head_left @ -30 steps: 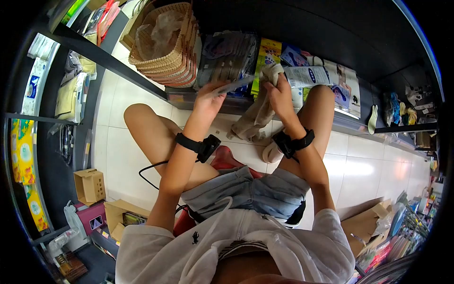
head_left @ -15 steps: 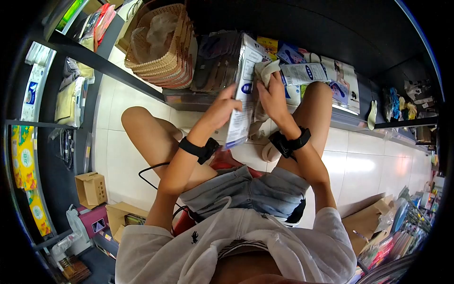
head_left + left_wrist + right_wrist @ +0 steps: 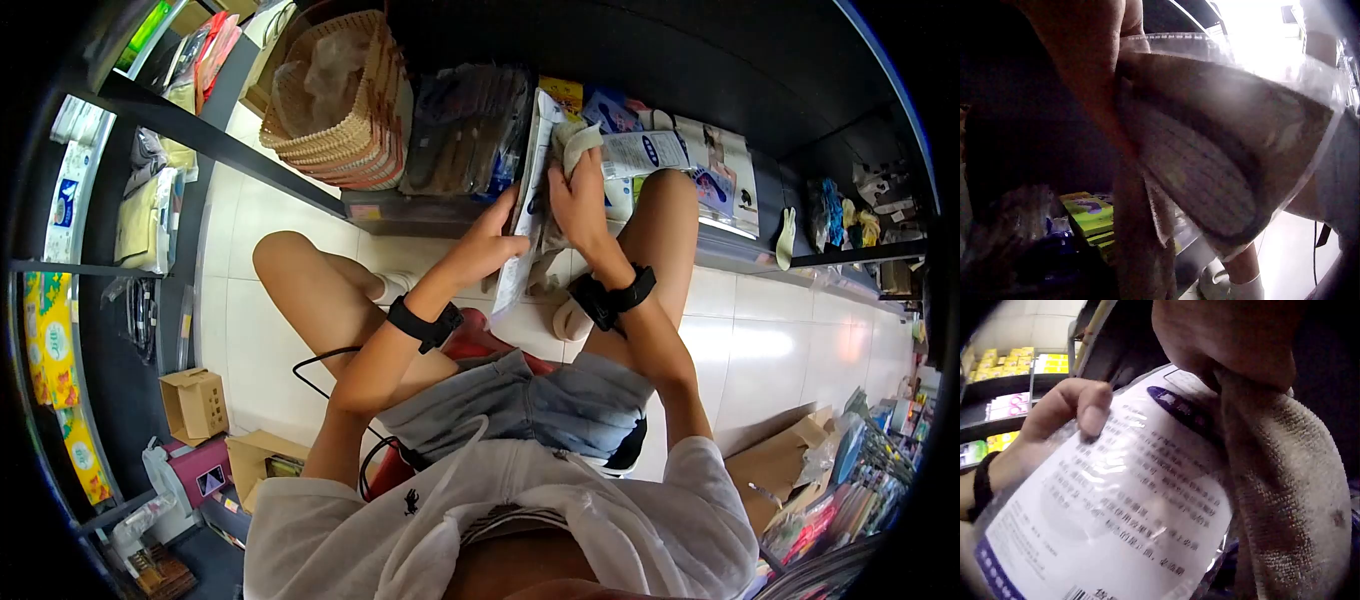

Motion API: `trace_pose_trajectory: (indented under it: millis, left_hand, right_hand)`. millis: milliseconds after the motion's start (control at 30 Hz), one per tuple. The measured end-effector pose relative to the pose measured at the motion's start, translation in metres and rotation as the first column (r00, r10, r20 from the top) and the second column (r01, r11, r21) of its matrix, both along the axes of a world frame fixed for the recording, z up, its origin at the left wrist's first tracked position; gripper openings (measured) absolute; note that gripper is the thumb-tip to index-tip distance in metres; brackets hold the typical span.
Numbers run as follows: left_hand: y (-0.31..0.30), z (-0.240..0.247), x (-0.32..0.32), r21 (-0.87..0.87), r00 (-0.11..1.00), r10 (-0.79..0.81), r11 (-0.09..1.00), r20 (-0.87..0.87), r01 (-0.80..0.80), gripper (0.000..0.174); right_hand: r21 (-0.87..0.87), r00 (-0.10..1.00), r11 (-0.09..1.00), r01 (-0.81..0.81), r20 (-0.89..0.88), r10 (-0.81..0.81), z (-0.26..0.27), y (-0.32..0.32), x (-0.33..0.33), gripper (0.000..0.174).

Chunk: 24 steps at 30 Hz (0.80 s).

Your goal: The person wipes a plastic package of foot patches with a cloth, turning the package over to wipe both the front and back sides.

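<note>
My left hand [image 3: 485,245] grips a flat packet [image 3: 517,262] by its edge, thumb on the printed white side. That side carries dark text and a blue oval in the right wrist view. Through its clear plastic, the left wrist view shows a packaged insole [image 3: 1197,169] on the other face. A beige terry cloth [image 3: 1291,487] hangs from my right hand [image 3: 580,205], which holds it bunched in curled fingers. The cloth lies right beside the packet and overlaps its edge in the right wrist view.
In front is a low shelf with stacked woven baskets [image 3: 335,130], dark packets [image 3: 465,130] and another white packet [image 3: 645,153]. Shelving [image 3: 180,290] stands on the left. Open cardboard boxes [image 3: 195,405] sit on both sides; a red stool [image 3: 470,335] is beneath me.
The packet, seen edge-on low over the shelf a second ago, has turned its printed side toward the right hand, then tilted steeper. The right hand with the cloth has barely moved.
</note>
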<state>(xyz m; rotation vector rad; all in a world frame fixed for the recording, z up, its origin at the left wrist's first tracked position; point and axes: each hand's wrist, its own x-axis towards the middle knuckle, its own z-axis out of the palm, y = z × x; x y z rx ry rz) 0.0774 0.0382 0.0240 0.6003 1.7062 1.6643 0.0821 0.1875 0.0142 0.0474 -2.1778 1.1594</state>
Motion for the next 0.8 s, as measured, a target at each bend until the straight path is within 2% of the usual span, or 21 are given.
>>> trace_pose_trajectory:
  millis: [33,100,167,233,267,333,367,433,467,500,567,633,700,767,800]
  left_hand:
    - [0.000,0.001,0.001,0.001,1.000,0.004,1.000,-0.001,-0.004,0.073]
    - [-0.001,0.006,0.004,0.027,0.987,0.118,0.992,0.110,-0.122,0.069]
    - [-0.004,0.004,-0.001,-0.004,0.989,0.110,0.994,0.103,-0.110,0.072]
    - [-0.003,-0.002,-0.002,0.108,0.991,0.100,0.988,0.094,-0.110,0.081]
    - [-0.002,-0.003,-0.002,0.106,0.991,0.096,0.989,0.096,-0.106,0.081]
    - [0.001,-0.001,0.000,0.271,0.949,0.060,0.951,0.309,-0.148,0.071]
    - [0.000,-0.005,-0.002,0.270,0.950,0.061,0.951,0.307,-0.148,0.071]
    - [-0.001,-0.012,-0.005,0.413,0.770,-0.072,0.873,0.634,-0.259,0.056]
    - [-0.001,-0.014,-0.005,0.410,0.769,-0.071,0.875,0.635,-0.258,0.056]
    - [0.001,-0.009,-0.005,0.413,0.761,-0.052,0.862,0.647,-0.293,0.048]
    - [0.004,-0.004,-0.003,0.411,0.751,-0.037,0.854,0.659,-0.319,0.044]
    - [0.009,-0.002,0.000,0.235,0.850,0.052,0.950,0.525,-0.203,0.047]
    - [0.007,-0.036,-0.010,0.215,0.878,0.059,0.960,0.476,-0.180,0.049]
    - [0.008,-0.049,-0.013,0.172,0.921,0.087,0.972,0.379,-0.162,0.049]
    - [0.010,-0.040,-0.010,0.160,0.932,0.111,0.971,0.346,-0.175,0.050]
  right_hand:
    - [0.001,1.000,1.000,-0.004,-0.001,0.004,0.002,-0.004,0.002,0.036]
    - [0.062,0.995,0.994,-0.095,0.038,0.093,0.010,-0.015,0.010,0.041]
    - [0.051,0.993,0.993,-0.109,0.049,0.107,0.014,-0.023,0.016,0.040]
    - [0.044,0.988,0.988,-0.151,0.043,0.149,0.015,-0.025,0.017,0.039]
    - [0.027,0.986,0.985,-0.168,-0.003,0.168,0.013,-0.021,0.014,0.038]
    - [0.003,0.981,0.981,-0.195,0.009,0.195,0.017,-0.017,0.017,0.038]
    - [-0.018,0.974,0.974,-0.228,0.015,0.228,0.020,-0.016,0.017,0.039]
    - [0.018,0.972,0.972,-0.233,-0.016,0.234,0.021,-0.019,0.019,0.039]
    - [0.054,0.971,0.971,-0.234,-0.043,0.236,0.021,-0.020,0.021,0.039]
    - [0.049,0.972,0.972,-0.229,-0.042,0.231,0.019,-0.020,0.021,0.039]
    - [0.079,0.963,0.959,-0.271,0.011,0.271,0.015,-0.019,0.021,0.039]
    - [0.044,0.969,0.969,-0.245,0.041,0.243,0.017,-0.018,0.020,0.036]
    - [-0.081,0.992,0.989,-0.122,0.005,0.123,0.012,-0.012,0.010,0.033]
    - [-0.091,0.996,0.993,-0.075,0.045,0.079,0.009,-0.004,0.006,0.031]
    - [-0.075,0.997,0.995,-0.064,0.036,0.067,0.009,-0.002,0.006,0.031]
